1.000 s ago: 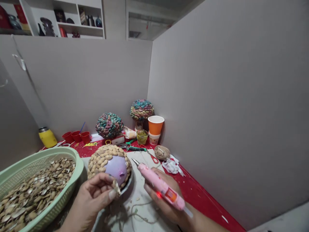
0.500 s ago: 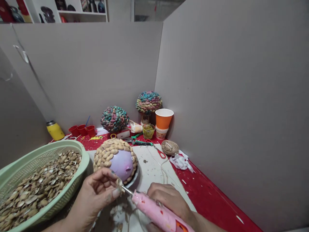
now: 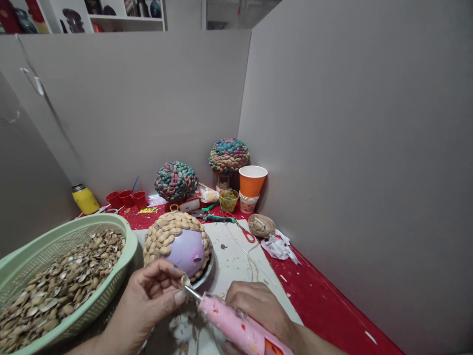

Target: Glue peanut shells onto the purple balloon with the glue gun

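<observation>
Between thumb and fingers, my left hand (image 3: pixel 150 296) pinches a peanut shell (image 3: pixel 185 281). My right hand (image 3: pixel 258 305) is wrapped around a pink hot glue gun (image 3: pixel 236 323), whose metal nozzle (image 3: pixel 193 292) touches or nearly touches the shell. Just beyond the hands sits a lilac balloon (image 3: pixel 186 251), partly covered with rows of peanut shells (image 3: pixel 160 234). It rests in a bowl (image 3: pixel 207 276) whose rim shows at the lower right. The balloon's knot faces toward me and to the right.
A green basket (image 3: pixel 129 241) of peanut shells stands at the left. Behind are two coloured shell-covered balls (image 3: pixel 176 181), red cups (image 3: pixel 126 198), an orange paper cup (image 3: pixel 252 182), red-handled scissors (image 3: pixel 248 235), pliers (image 3: pixel 218 218), twine (image 3: pixel 261 225) and crumpled tissue (image 3: pixel 277 247). Grey panels (image 3: pixel 332 123) enclose the table.
The glue gun has shifted slightly left, its nozzle now further up at the shell. My left hand keeps its pinch, and the view has moved a little.
</observation>
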The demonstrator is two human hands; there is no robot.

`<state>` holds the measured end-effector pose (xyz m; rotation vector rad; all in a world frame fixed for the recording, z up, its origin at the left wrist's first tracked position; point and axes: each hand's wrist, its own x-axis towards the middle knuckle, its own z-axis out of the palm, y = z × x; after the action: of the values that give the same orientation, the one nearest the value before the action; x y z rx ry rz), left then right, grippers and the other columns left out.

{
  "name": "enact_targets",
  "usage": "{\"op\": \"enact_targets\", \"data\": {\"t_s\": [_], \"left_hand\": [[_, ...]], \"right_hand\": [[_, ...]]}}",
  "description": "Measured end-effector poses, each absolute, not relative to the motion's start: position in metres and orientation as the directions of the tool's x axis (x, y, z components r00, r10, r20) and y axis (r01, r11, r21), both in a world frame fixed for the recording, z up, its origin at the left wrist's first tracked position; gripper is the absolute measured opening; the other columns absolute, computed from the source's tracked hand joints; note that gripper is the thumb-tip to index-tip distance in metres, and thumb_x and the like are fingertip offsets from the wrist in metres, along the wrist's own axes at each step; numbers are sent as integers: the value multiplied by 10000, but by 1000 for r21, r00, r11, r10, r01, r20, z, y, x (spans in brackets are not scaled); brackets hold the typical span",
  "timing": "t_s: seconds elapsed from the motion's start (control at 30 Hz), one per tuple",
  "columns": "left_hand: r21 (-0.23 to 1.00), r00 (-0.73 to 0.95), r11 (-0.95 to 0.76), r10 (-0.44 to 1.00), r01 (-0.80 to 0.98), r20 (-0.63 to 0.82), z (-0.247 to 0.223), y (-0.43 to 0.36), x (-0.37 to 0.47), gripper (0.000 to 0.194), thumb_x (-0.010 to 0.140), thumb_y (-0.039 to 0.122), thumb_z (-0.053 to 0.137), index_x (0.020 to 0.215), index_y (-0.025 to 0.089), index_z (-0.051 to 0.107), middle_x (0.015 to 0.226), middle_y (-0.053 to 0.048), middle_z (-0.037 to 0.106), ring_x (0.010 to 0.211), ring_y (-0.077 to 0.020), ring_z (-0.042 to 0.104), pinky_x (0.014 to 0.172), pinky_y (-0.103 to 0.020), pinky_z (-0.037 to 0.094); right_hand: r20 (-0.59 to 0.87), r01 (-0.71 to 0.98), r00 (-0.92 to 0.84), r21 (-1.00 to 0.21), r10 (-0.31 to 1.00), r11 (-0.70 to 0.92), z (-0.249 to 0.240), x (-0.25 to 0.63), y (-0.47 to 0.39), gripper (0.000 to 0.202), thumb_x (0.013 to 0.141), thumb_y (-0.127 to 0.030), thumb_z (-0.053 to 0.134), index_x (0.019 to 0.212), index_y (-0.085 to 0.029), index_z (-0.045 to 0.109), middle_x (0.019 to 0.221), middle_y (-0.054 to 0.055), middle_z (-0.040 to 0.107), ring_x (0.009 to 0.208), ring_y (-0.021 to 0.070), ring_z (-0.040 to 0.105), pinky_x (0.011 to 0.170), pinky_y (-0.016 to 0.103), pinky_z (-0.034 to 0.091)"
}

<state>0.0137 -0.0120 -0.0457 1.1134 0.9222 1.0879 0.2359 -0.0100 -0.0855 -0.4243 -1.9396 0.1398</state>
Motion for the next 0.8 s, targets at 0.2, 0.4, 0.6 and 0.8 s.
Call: {"op": "enact_targets", "data": {"t_s": [0.2,0.4,0.6,0.8], "left_hand": [[977,223,95,973,-188,-52,-46,-12,14,279,631,260,876,809,175,679,726,0,693,678,-111,605,654,-183,483],[978,227,93,973,-187,-49,-49,-12,13,284,636,259,873,814,173,669,728,9,683,678,-105,591,648,-175,471],[978,199,97,978,-187,-59,-48,-13,15,308,609,287,883,793,166,668,703,7,678,653,-107,582,624,-176,459],[974,185,106,980,-201,-68,-44,-16,19,291,601,275,886,766,166,672,715,-2,684,649,-106,577,622,-181,460]], "right_hand": [[867,264,-353,-268,351,927,-86,235,-10,448,1020,-459,397,647,-211,410,508,-31,472,434,105,423,427,236,296],[874,303,-355,-229,332,925,-85,235,-9,466,1033,-415,377,617,-212,428,487,-29,471,425,107,407,412,248,284],[877,358,-364,-180,315,916,-82,234,-9,524,1040,-452,356,581,-209,426,460,-32,460,420,106,380,408,264,255],[883,345,-352,-188,312,920,-79,234,-9,531,1058,-427,303,580,-212,388,449,-36,441,396,99,381,393,265,237]]}}
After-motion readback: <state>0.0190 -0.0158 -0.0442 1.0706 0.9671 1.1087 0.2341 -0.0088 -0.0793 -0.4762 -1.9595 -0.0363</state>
